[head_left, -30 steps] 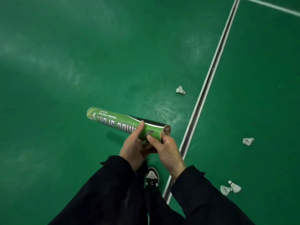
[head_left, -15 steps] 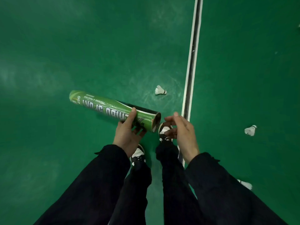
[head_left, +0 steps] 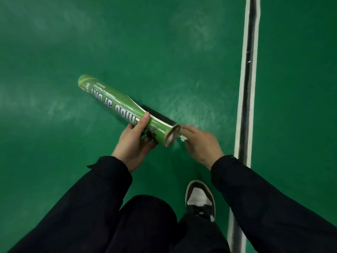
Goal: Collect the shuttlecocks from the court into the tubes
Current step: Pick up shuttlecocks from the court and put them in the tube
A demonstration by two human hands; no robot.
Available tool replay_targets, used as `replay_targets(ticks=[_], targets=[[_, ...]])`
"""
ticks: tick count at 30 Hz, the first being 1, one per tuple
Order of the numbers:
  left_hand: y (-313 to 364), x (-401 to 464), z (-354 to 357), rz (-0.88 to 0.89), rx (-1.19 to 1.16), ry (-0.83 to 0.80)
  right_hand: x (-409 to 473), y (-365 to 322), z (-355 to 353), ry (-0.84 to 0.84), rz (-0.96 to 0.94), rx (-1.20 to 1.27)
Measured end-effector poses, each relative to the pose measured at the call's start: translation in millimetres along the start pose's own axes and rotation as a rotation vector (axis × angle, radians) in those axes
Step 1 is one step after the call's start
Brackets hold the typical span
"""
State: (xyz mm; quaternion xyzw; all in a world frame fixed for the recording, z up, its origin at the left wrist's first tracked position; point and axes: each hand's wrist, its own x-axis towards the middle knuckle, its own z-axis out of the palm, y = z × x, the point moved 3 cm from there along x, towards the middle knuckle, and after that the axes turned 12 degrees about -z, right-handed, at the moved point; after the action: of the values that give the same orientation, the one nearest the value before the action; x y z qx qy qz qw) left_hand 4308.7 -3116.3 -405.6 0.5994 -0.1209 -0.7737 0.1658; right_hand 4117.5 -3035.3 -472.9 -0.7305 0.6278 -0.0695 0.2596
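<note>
**Shuttlecock held at the mouth of a green tube on court**

Head view: A green shuttlecock tube (head_left: 125, 111) is gripped near its open end by the left hand (head_left: 135, 143), the thumb laid over the top of the printed label and the fingers curled beneath. The tube is held above the floor, slanted, its capped end pointed up and to the left and its open mouth turned toward the right hand (head_left: 199, 143). White feathers can be made out inside the mouth. A white shuttlecock (head_left: 182, 138) is pinched by the curled fingers of the right hand just beside the rim of the tube; only part of its feathers is seen, and whether it touches the rim cannot be told. Both forearms are covered by dark sleeves (head_left: 273, 203). Dark trousers (head_left: 149, 223) and one dark shoe (head_left: 199, 198) with a white toe panel are seen below the hands. The green court floor (head_left: 73, 42), scuffed pale in patches, is crossed on the right by a white line (head_left: 246, 88) with a dark strip along its middle, just beside the shoe.
</note>
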Motion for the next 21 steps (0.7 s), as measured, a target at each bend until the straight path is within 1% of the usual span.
replay_targets(ticks=[1,3,4,5,6,7,8,9,10,11,12,14,17,19,21], targets=[[6.0,11.8,0.3,0.012,-0.005,-0.015,10.7,7.0,11.8,-0.073,-0.072,-0.144],[17.2,27.7,1.8,0.029,-0.014,-0.042,23.1,18.1,19.5,-0.173,-0.101,-0.358],[22.3,31.2,3.5,0.031,-0.012,-0.049,22.5,21.3,16.8,-0.184,-0.078,-0.382],[26.6,32.2,6.2,0.027,-0.01,-0.054,18.2,24.1,10.5,-0.162,-0.022,-0.334],[30.0,31.5,9.4,0.021,-0.014,-0.059,9.9,25.9,-1.9,-0.044,0.062,-0.187],[31.8,29.5,13.2,0.014,-0.021,-0.065,-3.4,25.9,-19.5,0.133,0.172,0.023],[32.4,27.0,17.8,0.004,-0.024,-0.072,-21.1,20.7,-39.0,0.377,0.229,0.254],[31.3,24.2,24.3,-0.009,-0.02,-0.078,-40.4,10.7,-60.7,0.657,0.202,0.397],[28.7,21.2,32.9,-0.021,-0.009,-0.086,-58.5,-2.3,-78.8,0.882,0.149,0.438],[24.5,17.8,44.6,-0.035,0.005,-0.105,-73.4,-16.4,-91.9,1.01,0.099,0.432],[18.4,13.8,58.9,-0.049,0.021,-0.135,-84.2,-27.5,-98.5,1.05,0.066,0.434],[1.8,3.8,91.4,-0.067,0.05,-0.212,-98.6,-42.2,-101.6,0.972,0.076,0.465],[-32.3,-12.5,135.1,-0.097,0.128,-0.379,-126.1,-49.7,-94.3,0.823,0.182,0.478],[-62.4,-26.1,155.6,-0.132,0.243,-0.458,-157.5,-47.8,-88.1,0.697,0.296,0.452],[-99.8,-45.2,170.9,-0.167,0.393,-0.506,-195.8,-45.5,-83.8,0.547,0.457,0.427]])
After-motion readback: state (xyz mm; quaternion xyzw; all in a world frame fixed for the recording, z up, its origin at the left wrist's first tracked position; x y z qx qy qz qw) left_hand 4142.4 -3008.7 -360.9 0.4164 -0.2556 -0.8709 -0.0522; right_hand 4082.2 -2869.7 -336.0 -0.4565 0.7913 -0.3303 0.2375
